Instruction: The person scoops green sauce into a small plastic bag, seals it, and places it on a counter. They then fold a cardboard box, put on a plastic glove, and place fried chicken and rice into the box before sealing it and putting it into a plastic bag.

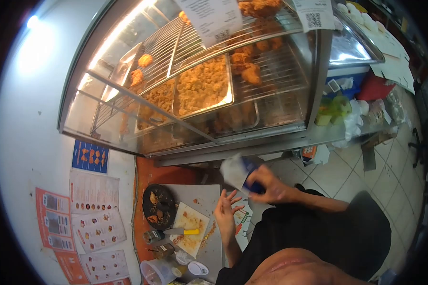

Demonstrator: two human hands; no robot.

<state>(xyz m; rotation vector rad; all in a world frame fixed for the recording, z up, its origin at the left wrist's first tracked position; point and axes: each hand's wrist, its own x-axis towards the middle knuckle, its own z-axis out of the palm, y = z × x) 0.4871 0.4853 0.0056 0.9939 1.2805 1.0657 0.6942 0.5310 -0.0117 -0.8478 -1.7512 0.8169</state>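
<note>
My right hand (pixel 266 186) is wrapped round a blue and white container (pixel 238 173), blurred by motion, near the middle of the view. It is tilted, with its white part toward the upper left. Just left of it, my left hand (pixel 227 209) is raised with its fingers apart and nothing in it. Below and left of my left hand, a yellow-handled knife (pixel 190 232) lies on a stained white cutting board (pixel 194 213). A round dark tray (pixel 160 195) with bits of food sits beside the board.
A lit glass display case (pixel 209 139) with trays of fried food fills the top. Small jars (pixel 153 236) and a clear plastic tub (pixel 154 273) stand at the lower left. Menus (pixel 100 230) hang on the left wall. Bags and boxes are at the right.
</note>
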